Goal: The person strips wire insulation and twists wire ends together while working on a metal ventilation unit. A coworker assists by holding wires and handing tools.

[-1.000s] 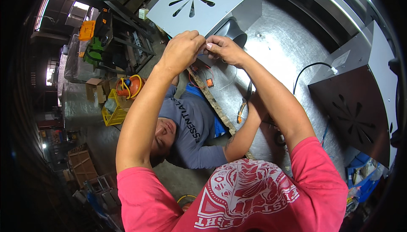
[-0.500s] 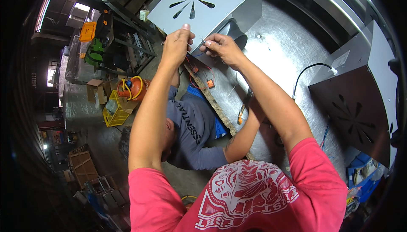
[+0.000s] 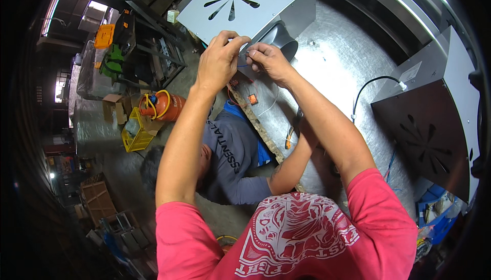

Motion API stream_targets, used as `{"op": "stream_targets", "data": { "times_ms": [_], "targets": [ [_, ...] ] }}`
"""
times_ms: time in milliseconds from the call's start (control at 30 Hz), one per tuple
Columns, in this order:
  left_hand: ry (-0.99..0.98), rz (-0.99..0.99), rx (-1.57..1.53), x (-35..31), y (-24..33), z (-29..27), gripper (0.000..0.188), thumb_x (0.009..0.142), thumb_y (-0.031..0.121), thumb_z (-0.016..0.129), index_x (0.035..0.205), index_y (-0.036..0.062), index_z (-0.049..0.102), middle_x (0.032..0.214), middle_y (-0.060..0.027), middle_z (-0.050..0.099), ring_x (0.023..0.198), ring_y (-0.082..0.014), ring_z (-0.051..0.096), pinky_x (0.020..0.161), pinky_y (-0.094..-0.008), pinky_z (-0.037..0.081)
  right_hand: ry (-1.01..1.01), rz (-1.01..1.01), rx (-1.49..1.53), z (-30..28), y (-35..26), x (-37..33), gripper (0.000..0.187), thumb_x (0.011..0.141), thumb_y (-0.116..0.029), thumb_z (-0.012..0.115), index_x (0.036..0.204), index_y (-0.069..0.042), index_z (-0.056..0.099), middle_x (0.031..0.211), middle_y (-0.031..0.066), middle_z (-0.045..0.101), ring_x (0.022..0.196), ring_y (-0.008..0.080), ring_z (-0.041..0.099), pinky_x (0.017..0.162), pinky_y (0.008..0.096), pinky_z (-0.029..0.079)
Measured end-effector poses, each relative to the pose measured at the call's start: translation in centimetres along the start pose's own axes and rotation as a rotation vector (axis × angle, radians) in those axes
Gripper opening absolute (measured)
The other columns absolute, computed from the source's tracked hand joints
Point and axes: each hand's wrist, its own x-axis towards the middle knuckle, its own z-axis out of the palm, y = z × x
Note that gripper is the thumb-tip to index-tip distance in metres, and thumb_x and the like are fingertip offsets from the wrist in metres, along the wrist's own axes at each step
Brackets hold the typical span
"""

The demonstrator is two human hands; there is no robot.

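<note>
My right hand [image 3: 271, 63] is closed in a pinch on a thin wire at the corner of a silver metal box [image 3: 271, 15] with petal-shaped slots. A short blue stretch of wire [image 3: 242, 65] shows between my two hands. Close beside it, my left hand [image 3: 219, 61] is bent over with thumb and fingers drawn together; what is in its fingertips is hidden. Behind my right fingers, a dark grey round spout [image 3: 280, 42] sticks out of the box. Below my hands lie red wires and a small orange connector [image 3: 252, 99] on the metal table's edge.
A co-worker in a grey shirt [image 3: 232, 152] is low beside the table [image 3: 327, 60], one forearm [image 3: 290, 170] over its top near an orange-tipped dark item [image 3: 289, 139]. A second metal box [image 3: 424, 126] with a black cable stands right. An orange gas cylinder [image 3: 169, 106] and yellow crate [image 3: 137, 136] are left.
My left hand has turned over, its fingers now pointing right toward my right fingertips instead of upward. My right hand stays nearly in place, still pinching.
</note>
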Motion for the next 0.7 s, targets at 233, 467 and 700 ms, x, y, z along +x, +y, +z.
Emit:
{"op": "stream_targets", "data": {
  "times_ms": [233,467,700],
  "targets": [
    [-0.217,0.094,0.106,1.4,-1.1,-2.1,0.019,0.086,0.005,0.07,0.102,0.0141,0.074,0.101,-0.0016,0.067,0.095,-0.0267,0.065,0.081,-0.0411,0.056,-0.194,0.067,0.075,-0.7,-0.3,0.7,0.017,0.104,-0.026,0.063,0.106,-0.009,0.064,0.089,-0.0031,0.062,0.073,0.0062,0.054,0.07,0.0225,0.046],
    [-0.268,0.042,0.009,0.9,-1.5,-1.8,0.013,0.092,0.017,0.065,0.098,0.0064,0.07,0.092,-0.0113,0.064,0.092,-0.0317,0.064,0.079,-0.0439,0.054,-0.145,0.054,0.015,-0.8,-0.6,0.4,0.017,0.102,-0.024,0.065,0.105,-0.008,0.067,0.087,-0.0039,0.062,0.072,0.0047,0.053,0.067,0.0218,0.045],
    [-0.227,-0.807,-0.568,0.7,-0.3,0.8,0.022,0.093,0.021,0.052,0.084,0.0039,0.063,0.062,-0.0041,0.051,0.053,-0.0204,0.05,0.053,-0.0365,0.041,-0.03,-0.264,-0.427,0.8,-1.6,-0.3,0.021,0.1,-0.021,0.065,0.105,-0.002,0.068,0.088,0.0036,0.067,0.079,0.0108,0.059,0.074,0.0288,0.049]
  ]
}}
